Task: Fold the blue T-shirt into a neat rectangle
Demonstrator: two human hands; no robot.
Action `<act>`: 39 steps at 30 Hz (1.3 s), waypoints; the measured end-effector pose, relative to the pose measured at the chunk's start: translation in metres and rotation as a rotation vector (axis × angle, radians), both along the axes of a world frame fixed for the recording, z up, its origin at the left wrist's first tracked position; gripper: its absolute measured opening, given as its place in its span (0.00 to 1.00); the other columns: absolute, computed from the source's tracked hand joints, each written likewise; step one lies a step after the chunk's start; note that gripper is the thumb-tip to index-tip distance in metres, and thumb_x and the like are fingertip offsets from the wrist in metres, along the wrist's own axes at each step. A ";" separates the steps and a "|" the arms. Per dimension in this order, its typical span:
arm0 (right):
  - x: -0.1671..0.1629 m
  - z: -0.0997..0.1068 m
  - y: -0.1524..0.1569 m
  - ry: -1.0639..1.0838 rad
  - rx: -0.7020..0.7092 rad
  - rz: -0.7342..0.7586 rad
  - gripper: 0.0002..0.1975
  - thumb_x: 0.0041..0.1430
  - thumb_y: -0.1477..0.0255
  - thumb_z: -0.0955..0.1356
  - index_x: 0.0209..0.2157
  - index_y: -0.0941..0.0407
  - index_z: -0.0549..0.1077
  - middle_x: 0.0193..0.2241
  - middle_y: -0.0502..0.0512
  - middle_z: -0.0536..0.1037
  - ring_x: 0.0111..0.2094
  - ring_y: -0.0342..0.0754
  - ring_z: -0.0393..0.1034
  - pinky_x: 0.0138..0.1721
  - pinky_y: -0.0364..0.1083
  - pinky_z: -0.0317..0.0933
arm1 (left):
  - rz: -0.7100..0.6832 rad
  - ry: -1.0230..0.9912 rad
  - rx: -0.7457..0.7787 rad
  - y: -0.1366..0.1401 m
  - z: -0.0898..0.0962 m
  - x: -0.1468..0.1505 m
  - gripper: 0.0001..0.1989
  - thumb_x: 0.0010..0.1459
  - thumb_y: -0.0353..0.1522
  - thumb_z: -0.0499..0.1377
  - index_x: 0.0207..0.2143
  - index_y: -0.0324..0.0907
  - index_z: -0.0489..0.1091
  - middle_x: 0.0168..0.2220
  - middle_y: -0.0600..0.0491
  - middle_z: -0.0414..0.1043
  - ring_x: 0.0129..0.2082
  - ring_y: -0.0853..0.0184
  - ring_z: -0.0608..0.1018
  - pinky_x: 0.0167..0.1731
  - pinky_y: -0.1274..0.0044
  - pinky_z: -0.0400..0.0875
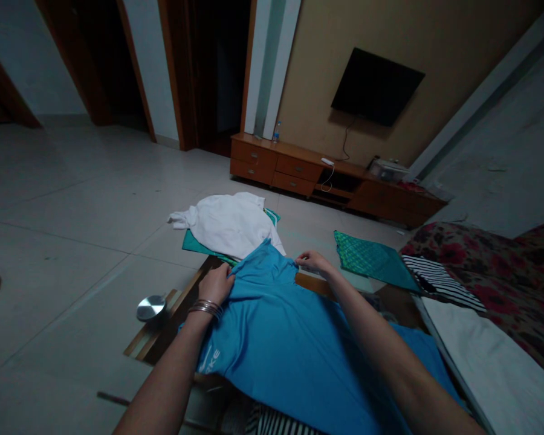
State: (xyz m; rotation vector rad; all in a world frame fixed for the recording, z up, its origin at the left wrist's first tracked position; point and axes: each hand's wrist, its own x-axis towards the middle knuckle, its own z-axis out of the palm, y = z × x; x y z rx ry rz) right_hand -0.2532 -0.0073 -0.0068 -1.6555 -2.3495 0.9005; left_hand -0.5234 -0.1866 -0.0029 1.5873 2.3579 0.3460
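A blue shirt (281,320) with white lettering lies spread over a low wooden table and falls toward me. My left hand (216,284), with bangles at the wrist, is closed on the shirt's left edge near the far end. My right hand (315,262) pinches the fabric at the far right edge. Between the two hands the cloth is drawn up into a small peak. Just beyond it, a white garment (231,223) lies on green cloth (200,243). Black-and-white striped fabric (276,422) shows under the shirt's near edge.
A shiny round metal object (151,308) sits by the table's left edge (152,332). To the right are a green patterned cloth (372,257), a striped cloth (439,281), white fabric (489,356) and a floral sofa (503,260). A TV cabinet (294,169) stands along the wall.
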 end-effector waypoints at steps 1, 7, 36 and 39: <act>-0.002 0.001 0.000 0.000 0.003 0.014 0.12 0.54 0.66 0.68 0.33 0.62 0.77 0.23 0.52 0.76 0.21 0.38 0.64 0.24 0.37 0.55 | 0.002 -0.001 0.001 0.000 0.000 0.000 0.10 0.58 0.38 0.51 0.35 0.43 0.68 0.36 0.47 0.76 0.37 0.60 0.77 0.32 0.77 0.64; -0.014 0.001 -0.007 -0.057 0.044 0.042 0.04 0.51 0.75 0.68 0.29 0.61 0.76 0.27 0.53 0.78 0.26 0.39 0.68 0.28 0.36 0.57 | 0.028 -0.015 0.002 -0.001 0.004 0.001 0.10 0.58 0.37 0.50 0.36 0.43 0.67 0.36 0.46 0.75 0.38 0.59 0.77 0.33 0.76 0.64; -0.115 0.017 0.030 -0.010 0.321 0.261 0.10 0.48 0.77 0.69 0.35 0.57 0.77 0.35 0.52 0.78 0.36 0.44 0.68 0.37 0.39 0.57 | 0.052 -0.194 0.159 0.001 -0.002 -0.005 0.08 0.57 0.36 0.53 0.33 0.41 0.67 0.31 0.50 0.72 0.33 0.65 0.74 0.31 0.78 0.62; -0.113 0.016 0.034 0.034 0.307 0.203 0.09 0.50 0.75 0.67 0.34 0.59 0.76 0.33 0.53 0.77 0.34 0.44 0.68 0.36 0.39 0.58 | 0.014 -0.498 0.294 0.003 -0.004 -0.008 0.11 0.57 0.39 0.52 0.31 0.40 0.65 0.27 0.55 0.67 0.28 0.70 0.69 0.28 0.81 0.60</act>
